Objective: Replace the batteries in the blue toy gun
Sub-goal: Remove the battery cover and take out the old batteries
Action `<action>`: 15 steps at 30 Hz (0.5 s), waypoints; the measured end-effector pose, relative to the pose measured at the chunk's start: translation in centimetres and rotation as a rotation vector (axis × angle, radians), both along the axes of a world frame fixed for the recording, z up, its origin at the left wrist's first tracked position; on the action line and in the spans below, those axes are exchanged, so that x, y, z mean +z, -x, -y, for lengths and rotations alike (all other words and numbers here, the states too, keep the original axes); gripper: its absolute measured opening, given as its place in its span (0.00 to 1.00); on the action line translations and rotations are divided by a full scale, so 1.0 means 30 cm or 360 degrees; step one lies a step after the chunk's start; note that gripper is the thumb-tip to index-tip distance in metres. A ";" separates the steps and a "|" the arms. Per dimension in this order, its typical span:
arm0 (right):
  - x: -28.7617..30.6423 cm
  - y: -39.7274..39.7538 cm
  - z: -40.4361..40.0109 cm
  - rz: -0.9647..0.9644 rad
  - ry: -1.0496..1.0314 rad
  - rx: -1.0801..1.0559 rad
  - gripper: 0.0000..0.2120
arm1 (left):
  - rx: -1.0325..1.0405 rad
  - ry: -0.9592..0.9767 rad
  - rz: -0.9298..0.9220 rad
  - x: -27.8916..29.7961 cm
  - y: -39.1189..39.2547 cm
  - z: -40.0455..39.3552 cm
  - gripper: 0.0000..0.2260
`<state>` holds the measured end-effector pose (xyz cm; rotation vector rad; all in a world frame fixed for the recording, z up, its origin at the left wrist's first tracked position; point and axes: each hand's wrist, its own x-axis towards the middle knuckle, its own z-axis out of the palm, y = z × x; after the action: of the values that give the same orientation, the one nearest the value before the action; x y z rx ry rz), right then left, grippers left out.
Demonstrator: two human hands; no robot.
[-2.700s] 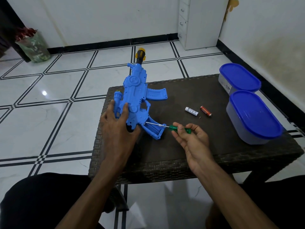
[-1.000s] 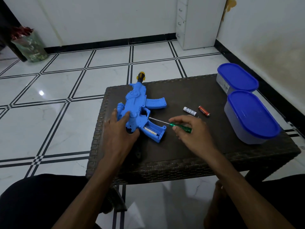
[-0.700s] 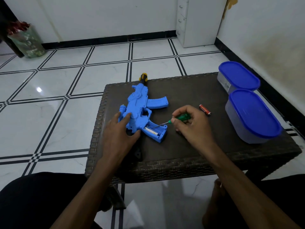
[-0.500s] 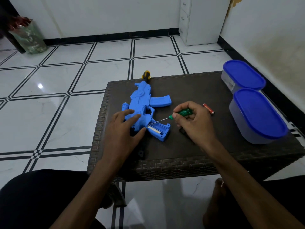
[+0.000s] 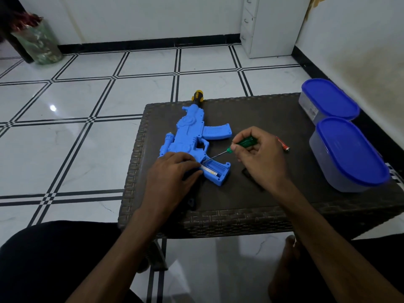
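The blue toy gun (image 5: pixel 192 134) lies flat on the dark wicker table (image 5: pixel 251 217), muzzle pointing away. Its grip compartment (image 5: pixel 215 170) is open and a white battery (image 5: pixel 208 170) lies inside. My left hand (image 5: pixel 172 173) rests on the gun's rear body with fingers laid over it, fingertips at the compartment's edge. My right hand (image 5: pixel 260 158) pinches a green-handled screwdriver (image 5: pixel 236 146); its metal tip reaches into the compartment. A red battery (image 5: pixel 283 144) lies on the table just past my right hand, partly hidden by it.
Two lidded tubs with blue lids (image 5: pixel 330 99) (image 5: pixel 349 154) stand at the table's right edge. A small dark piece (image 5: pixel 247 172) lies under my right wrist. White tiled floor surrounds the table; a white cabinet (image 5: pixel 269 25) stands at the back.
The gun was laid down flat on the table. My right hand shifted its grip and brought the screwdriver tip into the open compartment. My left hand slid toward the compartment.
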<state>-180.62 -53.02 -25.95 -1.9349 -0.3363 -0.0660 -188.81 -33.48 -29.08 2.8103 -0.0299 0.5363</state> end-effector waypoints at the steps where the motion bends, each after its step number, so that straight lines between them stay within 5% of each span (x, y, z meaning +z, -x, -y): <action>1: -0.002 -0.002 0.001 -0.0015 -0.0011 -0.0007 0.05 | -0.0011 -0.0011 0.0001 -0.001 0.003 -0.001 0.08; 11: -0.048 -0.004 -0.041 0.0014 -0.0046 0.0197 0.12 | -0.0112 -0.0179 -0.0147 0.004 0.023 0.000 0.16; 15: -0.056 -0.023 -0.058 -0.0115 -0.0327 0.0277 0.10 | -0.0131 -0.0187 -0.0162 0.000 0.027 -0.008 0.17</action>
<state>-179.93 -51.28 -27.61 -1.6941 -0.4314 0.0806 -189.63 -33.24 -29.07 2.9314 -0.1606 0.3839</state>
